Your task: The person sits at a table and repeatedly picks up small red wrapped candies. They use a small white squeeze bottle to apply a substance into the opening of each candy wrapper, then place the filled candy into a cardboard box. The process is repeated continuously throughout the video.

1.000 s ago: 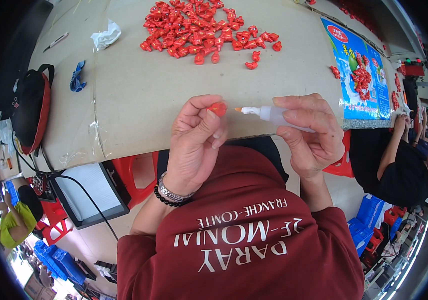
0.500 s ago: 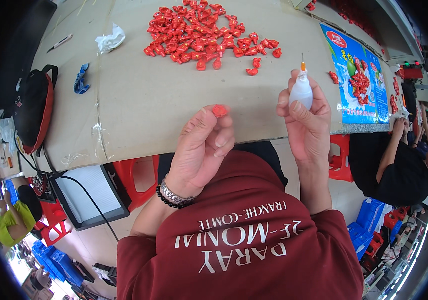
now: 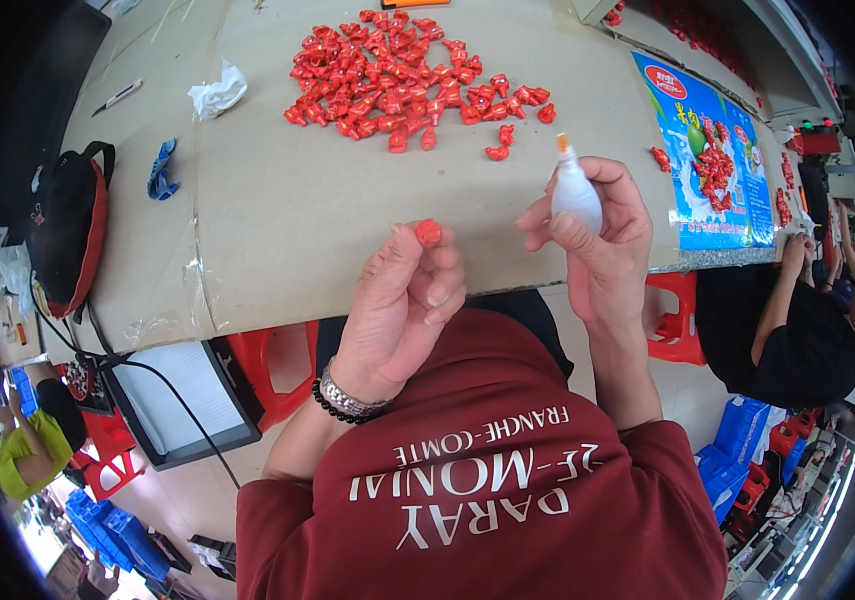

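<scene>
Between the thumb and fingers of my left hand (image 3: 403,300) is a small red figurine piece (image 3: 430,233), held just above the table's near edge. My right hand (image 3: 603,235) grips a white squeeze bottle (image 3: 575,192) with an orange-based needle tip, pointing up and leaning left. The two hands are apart, and the tip does not touch the red piece. Beyond them lies a heap of small red figurine pieces (image 3: 378,85), with a few loose ones at its right side. Finer detail of the held piece is too small to make out.
A crumpled white tissue (image 3: 218,92), a cutter knife (image 3: 119,97) and a blue strip (image 3: 162,170) lie on the left of the table (image 3: 278,230). A black-and-red bag (image 3: 73,225) sits at the left edge. More red pieces rest on a blue printed sheet (image 3: 688,215) at right, near another person.
The squeeze bottle has tilted to the left and moved slightly left and down with my right hand. My left hand, with the red piece, has shifted slightly left and down.
</scene>
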The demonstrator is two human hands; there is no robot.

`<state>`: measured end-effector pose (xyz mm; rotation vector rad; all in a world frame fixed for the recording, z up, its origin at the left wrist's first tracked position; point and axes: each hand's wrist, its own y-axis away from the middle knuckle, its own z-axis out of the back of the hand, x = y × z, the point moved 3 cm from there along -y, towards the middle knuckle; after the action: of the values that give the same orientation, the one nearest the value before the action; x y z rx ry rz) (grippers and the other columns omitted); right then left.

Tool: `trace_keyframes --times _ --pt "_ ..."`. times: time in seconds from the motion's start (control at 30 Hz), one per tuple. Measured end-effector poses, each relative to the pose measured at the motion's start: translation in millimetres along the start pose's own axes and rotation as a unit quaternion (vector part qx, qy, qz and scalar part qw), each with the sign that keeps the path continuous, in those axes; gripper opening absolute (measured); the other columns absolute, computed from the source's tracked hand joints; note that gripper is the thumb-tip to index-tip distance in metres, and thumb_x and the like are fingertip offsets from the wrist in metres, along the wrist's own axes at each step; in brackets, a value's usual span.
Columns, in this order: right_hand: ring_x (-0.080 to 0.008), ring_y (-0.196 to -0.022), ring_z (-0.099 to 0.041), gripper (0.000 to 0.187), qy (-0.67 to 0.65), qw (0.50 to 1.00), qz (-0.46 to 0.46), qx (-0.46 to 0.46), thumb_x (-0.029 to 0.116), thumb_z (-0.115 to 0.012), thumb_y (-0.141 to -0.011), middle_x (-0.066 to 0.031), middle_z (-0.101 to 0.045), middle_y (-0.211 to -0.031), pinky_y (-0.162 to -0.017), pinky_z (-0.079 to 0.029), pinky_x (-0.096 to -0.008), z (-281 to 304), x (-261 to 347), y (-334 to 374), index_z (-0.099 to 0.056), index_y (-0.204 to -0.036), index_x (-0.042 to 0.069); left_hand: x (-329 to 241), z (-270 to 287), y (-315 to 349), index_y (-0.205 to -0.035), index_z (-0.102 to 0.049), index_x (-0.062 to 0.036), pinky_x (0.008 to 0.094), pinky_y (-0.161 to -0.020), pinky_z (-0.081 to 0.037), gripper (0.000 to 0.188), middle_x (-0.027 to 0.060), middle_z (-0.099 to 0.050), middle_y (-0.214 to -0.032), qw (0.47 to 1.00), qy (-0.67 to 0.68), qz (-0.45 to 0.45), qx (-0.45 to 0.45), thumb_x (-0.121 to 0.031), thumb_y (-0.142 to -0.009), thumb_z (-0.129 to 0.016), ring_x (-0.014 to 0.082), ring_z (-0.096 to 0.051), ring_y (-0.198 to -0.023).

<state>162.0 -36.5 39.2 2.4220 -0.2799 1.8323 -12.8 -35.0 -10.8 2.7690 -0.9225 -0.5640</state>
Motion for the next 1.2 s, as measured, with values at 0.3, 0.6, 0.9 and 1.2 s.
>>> trace_keyframes --times 0.3,0.6,0.9,1.2 --pt "-0.0138 -0.067 -0.060 0.021 0.272 0.961 0.035 0.010 -0.009 -0.062 -0.074 -0.0036 -0.054 -0.082 -0.052 -0.049 -0.0238 20 -16 -50 -0.057 -0.091 0.002 -2 5 1 -0.104 -0.058 -0.0024 0.0188 -0.046 -0.034 0.029 0.0054 -0.061 -0.091 0.999 0.011 0.004 0.039 -0.029 -0.097 -0.047 0.0085 -0.041 -0.061" --pt "-0.0269 -0.075 -0.059 0.016 0.587 0.787 0.181 0.055 0.002 -0.070 -0.071 -0.0094 -0.058 -0.082 -0.067 -0.045 -0.0356 -2 -19 -56 -0.065 -0.086 0.003 -4 10 2 -0.107 -0.056 -0.0020 0.0185 -0.045 -0.034 0.027 0.0062 -0.062 -0.092 0.998 0.031 0.006 0.050 -0.025 -0.096 -0.049 0.0084 -0.041 -0.060" --pt "-0.0253 -0.072 -0.061 0.014 0.592 0.786 0.171 0.047 -0.002 -0.069 -0.070 -0.0097 -0.059 -0.082 -0.062 -0.047 -0.0347 3 -25 -34 -0.058 -0.079 0.001 -4 9 2 -0.103 -0.056 -0.0039 0.0181 -0.045 -0.034 0.024 0.0048 -0.060 -0.089 1.000 -0.002 -0.004 0.024 -0.026 -0.095 -0.052 0.0076 -0.041 -0.059" --pt "-0.0281 -0.068 -0.061 0.012 0.555 0.812 0.170 0.062 -0.002 -0.066 -0.068 -0.0108 -0.062 -0.079 -0.061 -0.048 -0.0358 0 -18 -35 -0.065 -0.080 0.002 -6 6 4 -0.100 -0.056 -0.0049 0.0172 -0.043 -0.032 0.020 0.0051 -0.060 -0.086 0.997 -0.066 -0.039 -0.005 -0.023 -0.094 -0.053 0.0062 -0.042 -0.056"
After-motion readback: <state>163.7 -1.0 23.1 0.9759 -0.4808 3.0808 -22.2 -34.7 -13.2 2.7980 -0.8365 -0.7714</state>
